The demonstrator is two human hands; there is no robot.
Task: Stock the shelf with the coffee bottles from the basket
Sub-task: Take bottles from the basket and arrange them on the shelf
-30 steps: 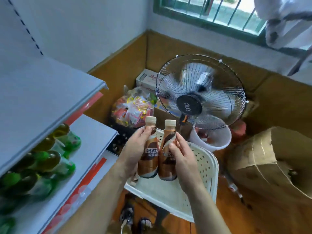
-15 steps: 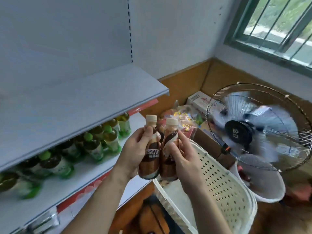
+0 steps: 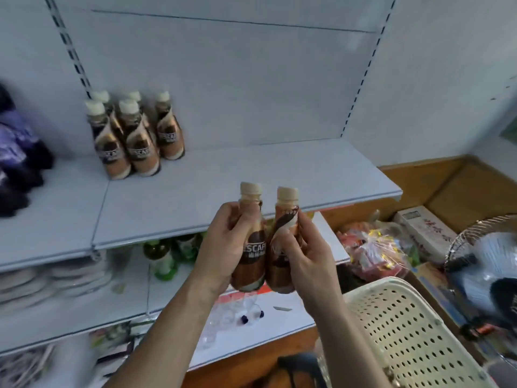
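I hold two brown coffee bottles with cream caps upright, side by side, in front of the grey shelf (image 3: 223, 189). My left hand (image 3: 221, 245) grips the left coffee bottle (image 3: 251, 236); my right hand (image 3: 305, 253) grips the right coffee bottle (image 3: 282, 228). Both bottles hover just before the shelf's front edge. Several coffee bottles (image 3: 134, 135) of the same kind stand in a cluster at the shelf's back left. The cream perforated basket (image 3: 405, 331) sits low at the right, beside my right forearm; its inside is hidden.
Dark purple goods (image 3: 16, 152) lie at the shelf's far left. Green bottles (image 3: 165, 256) stand on the lower shelf beneath. At the right are a bag of snacks (image 3: 375, 250), a cardboard box (image 3: 425, 231) and a running fan (image 3: 486, 275).
My view has swung left and up from the fan and floor to the shelf. Both hands have kept their bottles and carried them up toward the shelf's front edge.
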